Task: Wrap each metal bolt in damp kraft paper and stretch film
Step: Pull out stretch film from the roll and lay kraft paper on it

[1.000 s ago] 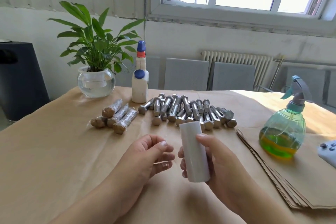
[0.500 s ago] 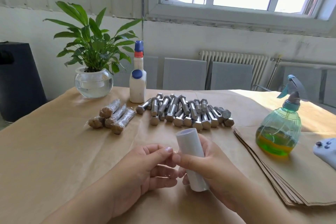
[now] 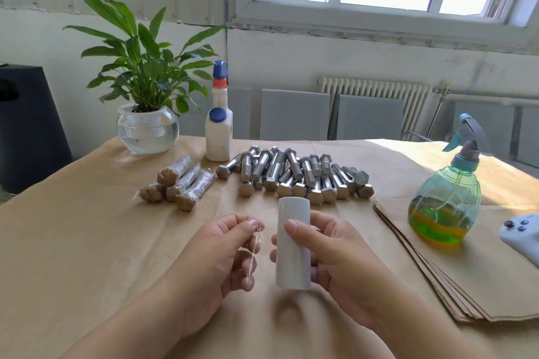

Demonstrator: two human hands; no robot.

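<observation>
4 wrapped bolts [image 3: 178, 183], 1 film roll [image 3: 293, 245], 2 bottles [image 3: 218, 131], 1 plant [image 3: 145, 73].

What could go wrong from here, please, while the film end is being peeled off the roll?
1. The left hand pinches only a thin, bunched strand of film; it might tear or cling back onto the stretch film roll.
2. The right hand holds the roll above the table, so a hard pull could tug it loose.
3. No bolt from the unwrapped pile is papered yet, so the film may be early.

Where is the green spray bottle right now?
In the head view the green spray bottle stands on the right of the table, on the kraft paper sheets, between the bare bolts and a white game controller.
</observation>
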